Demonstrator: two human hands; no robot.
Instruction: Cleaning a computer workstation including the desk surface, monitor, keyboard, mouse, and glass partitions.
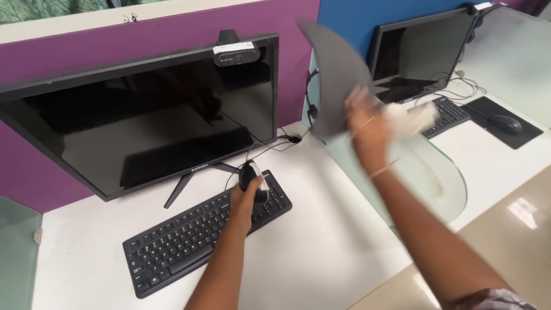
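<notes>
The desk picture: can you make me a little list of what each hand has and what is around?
left hand: holds a black mouse above the black keyboard
right hand: lifts a grey mouse pad, blurred; also a white cloth
in front: dark monitor with a webcam on top
divider: glass panel
next desk: second monitor, keyboard, mouse on a pad

The monitor (155, 115) has a glossy black screen, and the keyboard (201, 235) is matt black plastic. The raised mouse pad (338, 74) looks matt grey, while the white desk (321, 241) is smooth beside a frosted glass divider (436, 178).
</notes>
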